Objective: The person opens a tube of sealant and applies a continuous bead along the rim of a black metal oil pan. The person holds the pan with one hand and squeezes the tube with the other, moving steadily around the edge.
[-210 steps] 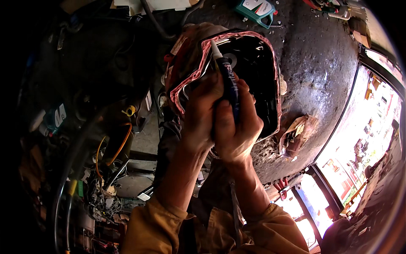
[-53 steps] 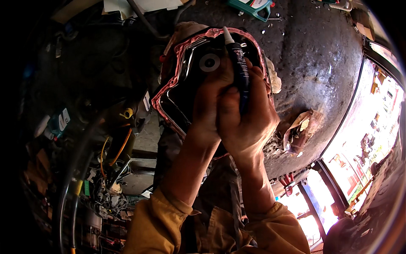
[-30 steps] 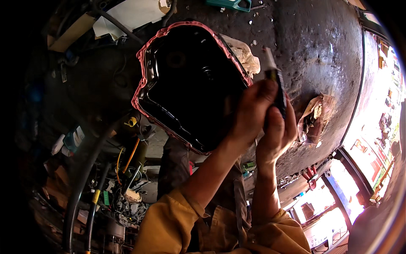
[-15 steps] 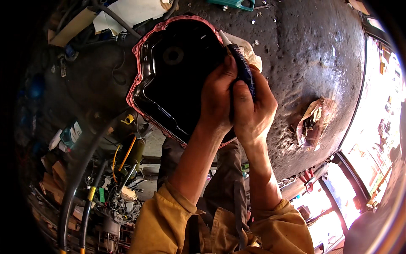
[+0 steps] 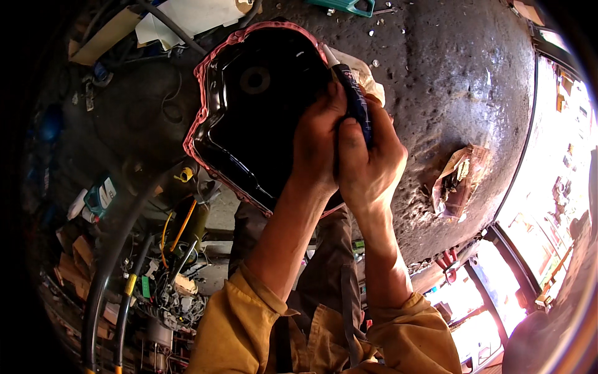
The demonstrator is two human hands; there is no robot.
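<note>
Both of my hands squeeze a dark blue sealant tube [image 5: 353,93] with a pale tapered nozzle. My left hand [image 5: 319,134] presses the tube from the left side; my right hand [image 5: 374,156] wraps its lower part, thumb on top. The nozzle tip touches or hovers just over the right rim of a black oil pan [image 5: 249,124], whose hollow side faces up. Pink-red sealant [image 5: 200,93] runs in a wavy bead along the pan's rim. My hands and forearms hide the pan's lower right portion. A whitish cloth or bag [image 5: 361,73] lies behind the tube.
A torn brown wrapper [image 5: 461,181] lies on the dark, stained floor at right. Black hoses or bars [image 5: 115,262] curve along the left, near scattered engine parts [image 5: 174,305] and a teal bottle [image 5: 99,198]. Cardboard [image 5: 109,37] sits at upper left, a teal container [image 5: 349,6] at the top.
Very little differs. The view has shifted slightly, and the tube and both hands keep nearly the same place at the pan's right rim.
</note>
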